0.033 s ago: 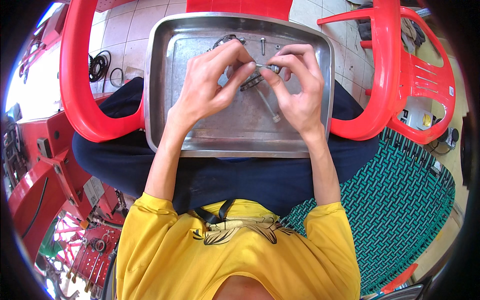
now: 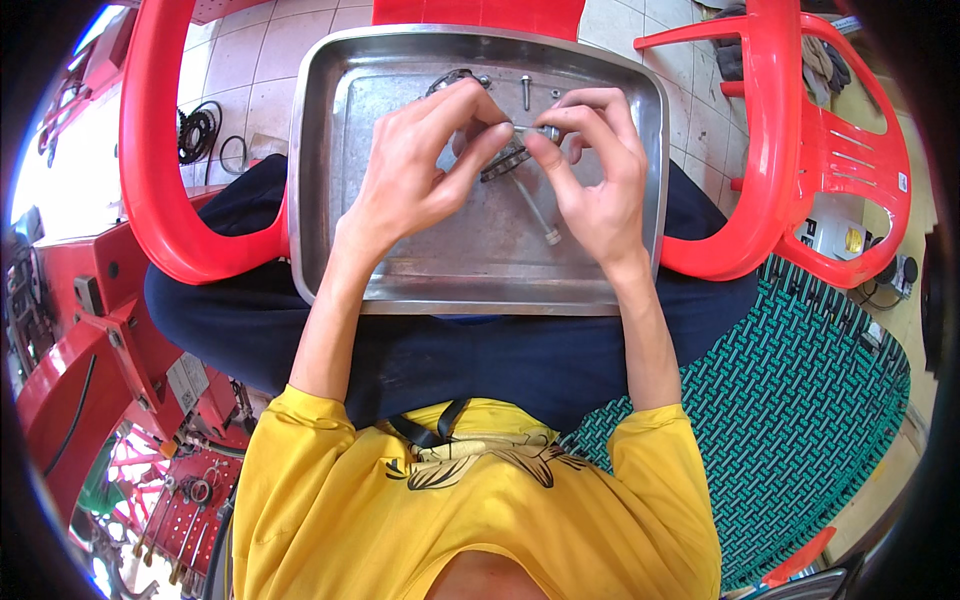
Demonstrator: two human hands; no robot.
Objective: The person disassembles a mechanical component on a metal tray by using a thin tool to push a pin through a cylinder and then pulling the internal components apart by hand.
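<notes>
Over the steel tray (image 2: pixel 470 309) my two hands meet around a small, slim metal piece, seemingly a bolt (image 2: pixel 532 129). The thumb and fingertips of my left hand (image 2: pixel 430 150) pinch its thin end. My right hand (image 2: pixel 600 170) holds its thicker, rounded end between thumb and index finger. Fingers cover part of the piece, so its full shape is hidden. Just below my fingertips lies a dark ring-shaped metal part (image 2: pixel 505 163), partly covered. A long bolt (image 2: pixel 537 212) slants toward me from it on the tray floor.
At the tray's far side are a short bolt (image 2: pixel 526 92), a small nut (image 2: pixel 555 94) and a round metal part (image 2: pixel 455 78) half behind my left hand. Red plastic chair arms (image 2: pixel 150 150) flank the tray. A green woven seat (image 2: pixel 760 430) stands to the right.
My right thumb has drawn back slightly from my left fingertips, baring a little more of the small metal piece. The tray and the loose parts have not moved.
</notes>
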